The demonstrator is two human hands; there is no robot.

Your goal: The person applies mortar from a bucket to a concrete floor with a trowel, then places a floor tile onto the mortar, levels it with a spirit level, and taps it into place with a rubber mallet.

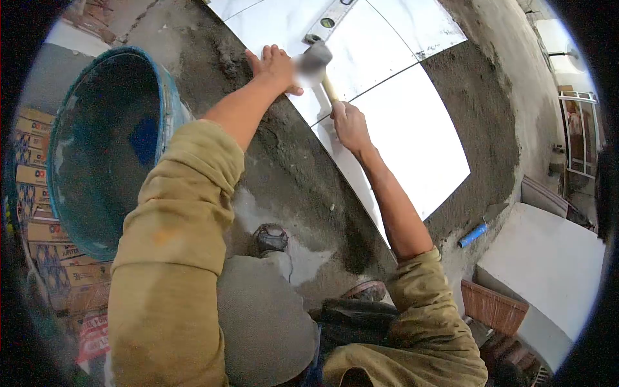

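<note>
My left hand (274,69) lies with spread fingers at the edge of the white tiles, holding nothing. In my right hand (351,127) is the pale handle of a mallet (314,57); its grey head is over the tiles, just right of my left hand. A large white tile (409,138) lies to the right of my right hand, on grey mortar (474,116). Beyond the mallet head, a spirit level (330,20) with a green vial rests on the tiles.
A big blue-green tub (106,155) stands at the left, beside stacked cardboard boxes (39,174). At the right lie a blue-handled tool (473,235) and a large white slab (548,258). A rough wall (509,58) runs along the right.
</note>
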